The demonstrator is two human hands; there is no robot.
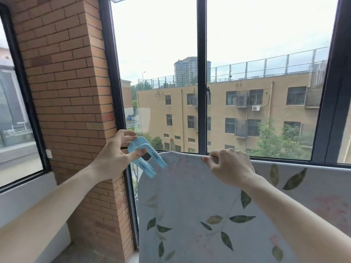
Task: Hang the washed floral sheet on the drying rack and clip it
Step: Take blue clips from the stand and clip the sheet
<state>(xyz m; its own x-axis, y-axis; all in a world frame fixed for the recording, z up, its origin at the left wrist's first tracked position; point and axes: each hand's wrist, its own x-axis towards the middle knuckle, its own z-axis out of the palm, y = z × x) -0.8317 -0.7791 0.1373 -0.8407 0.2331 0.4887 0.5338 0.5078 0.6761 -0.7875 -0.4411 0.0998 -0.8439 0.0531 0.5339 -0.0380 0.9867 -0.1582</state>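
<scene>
The floral sheet (190, 196), pale with green leaves and faint pink flowers, hangs draped over a horizontal rail that it hides. My left hand (114, 156) grips a large light-blue clip (145, 157) just left of the sheet's top left corner, jaws pointing down and to the right. My right hand (228, 166) pinches the sheet's top edge over the rail, a little right of the clip.
A brick pillar (72, 92) stands close on the left. Dark-framed windows (201, 73) run right behind the sheet, with a handle (208, 92) on the middle frame. A grey sill (22, 192) lies low on the left.
</scene>
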